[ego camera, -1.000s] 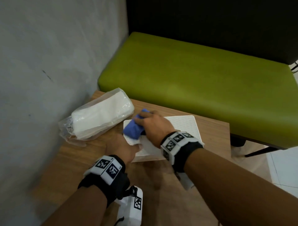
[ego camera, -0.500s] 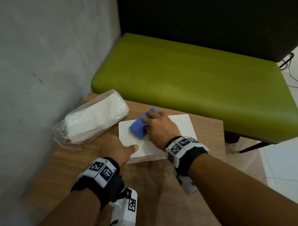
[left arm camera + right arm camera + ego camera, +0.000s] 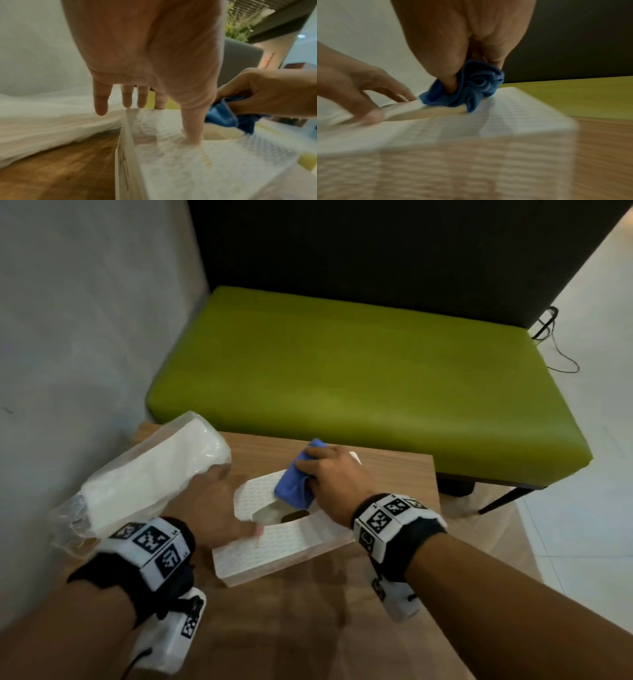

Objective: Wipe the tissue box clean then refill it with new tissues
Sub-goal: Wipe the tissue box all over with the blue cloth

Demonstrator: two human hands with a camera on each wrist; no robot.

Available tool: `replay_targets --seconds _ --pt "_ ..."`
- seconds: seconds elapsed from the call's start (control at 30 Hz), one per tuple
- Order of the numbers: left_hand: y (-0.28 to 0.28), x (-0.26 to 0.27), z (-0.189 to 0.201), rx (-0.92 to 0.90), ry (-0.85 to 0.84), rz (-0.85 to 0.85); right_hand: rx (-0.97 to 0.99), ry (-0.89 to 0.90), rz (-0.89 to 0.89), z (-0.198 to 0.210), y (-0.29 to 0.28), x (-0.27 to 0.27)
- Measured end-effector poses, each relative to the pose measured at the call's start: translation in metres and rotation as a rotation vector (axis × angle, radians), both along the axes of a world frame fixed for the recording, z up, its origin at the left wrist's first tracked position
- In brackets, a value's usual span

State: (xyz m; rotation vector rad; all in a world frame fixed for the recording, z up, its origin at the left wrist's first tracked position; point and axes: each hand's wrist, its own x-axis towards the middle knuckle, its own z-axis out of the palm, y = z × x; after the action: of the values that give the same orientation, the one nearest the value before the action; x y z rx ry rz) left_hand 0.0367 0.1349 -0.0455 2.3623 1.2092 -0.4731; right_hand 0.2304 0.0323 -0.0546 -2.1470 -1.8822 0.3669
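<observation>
the right hand (image 3: 329,481) has its grip closed round a bunched blue cloth (image 3: 294,486), thumb and fingers curled into the folds, and presses it onto the top of the tissue box (image 3: 274,546) at the far edge of the oval opening (image 3: 274,513). in the right wrist view the cloth (image 3: 467,88) sits crumpled right at the opening's rim, partly over the gap.

the left hand (image 3: 219,508) holds nothing; its grip is open, fingers straight, the thumb (image 3: 193,125) pressing down on the box's white textured top just beside the opening, the other fingers (image 3: 126,97) reaching over the left edge of the box.

the box lies on the wooden desk (image 3: 291,628), turned at an angle, white on top with wood-toned sides. just to its left, touching the left hand's fingers, lies a pack of new tissues (image 3: 150,477) in clear plastic wrap, near the grey wall (image 3: 85,320). beyond the desk's far edge stands a green padded bench seat (image 3: 359,378) with a dark back.
</observation>
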Motion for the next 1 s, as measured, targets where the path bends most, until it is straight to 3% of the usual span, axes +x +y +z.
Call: replay_targets --seconds 0.13,0.3,0.37,0.5,0.57,0.67,0.8,1.0 --pt "-0.004 0.016 0.005 0.047 -0.035 -0.046 0.000 -0.028 -0.310 -0.001 -0.030 0.039" --pt "-0.018 0.031 0.008 0.128 -0.050 -0.176 -0.080 -0.082 -0.361 -0.002 -0.042 0.038" --pt "-0.020 0.030 0.009 0.127 -0.056 -0.154 -0.106 -0.090 -0.353 -0.002 -0.044 0.039" --pt "-0.023 0.022 0.007 0.096 -0.049 0.048 -0.105 -0.090 -0.315 -0.003 -0.057 0.027" --pt "-0.022 0.019 0.003 0.058 -0.045 0.128 -0.110 -0.046 -0.212 -0.003 -0.064 0.004" --pt "-0.020 0.012 -0.003 0.022 -0.059 0.157 -0.152 -0.066 -0.006 -0.006 -0.062 -0.016" --pt "-0.022 0.008 -0.009 -0.021 -0.087 0.227 -0.144 -0.077 0.012 0.004 -0.042 -0.021" --pt "-0.014 0.009 -0.008 -0.030 0.034 0.209 -0.050 -0.026 0.200 0.003 -0.108 -0.075"
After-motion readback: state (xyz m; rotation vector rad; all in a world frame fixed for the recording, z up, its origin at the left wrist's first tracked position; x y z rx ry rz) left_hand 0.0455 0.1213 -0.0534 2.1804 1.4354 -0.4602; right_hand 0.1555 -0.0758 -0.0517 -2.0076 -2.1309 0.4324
